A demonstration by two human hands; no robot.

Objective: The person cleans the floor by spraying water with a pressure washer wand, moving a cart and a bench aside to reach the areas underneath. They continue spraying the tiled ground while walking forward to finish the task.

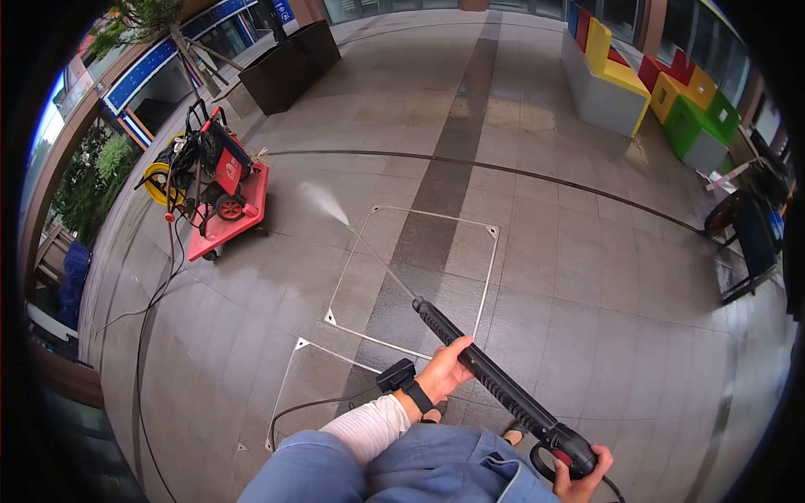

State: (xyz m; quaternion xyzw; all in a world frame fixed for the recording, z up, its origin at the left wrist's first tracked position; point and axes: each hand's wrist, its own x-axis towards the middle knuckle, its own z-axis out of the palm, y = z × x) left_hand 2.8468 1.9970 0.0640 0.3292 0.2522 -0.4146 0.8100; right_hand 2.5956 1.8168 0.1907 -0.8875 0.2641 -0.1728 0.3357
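Note:
A long black spray lance (503,386) runs diagonally from the lower right towards the centre. My left hand (449,369) is wrapped round its ribbed barrel, with a black strap and a small black device (396,375) at the wrist. Near the bottom edge, my right hand (583,474) grips the rear handle beside a red part. From the thin metal tip of the lance, a white fan of water (324,203) sprays up and left, above the wet paving (436,251).
On the left, a red cart (251,205) carries a machine and a yellow hose reel (159,184). A dark hose (537,173) crosses the paving. Coloured benches (616,92) stand upper right, a dark planter (293,67) upper left, and a black trolley (750,243) far right.

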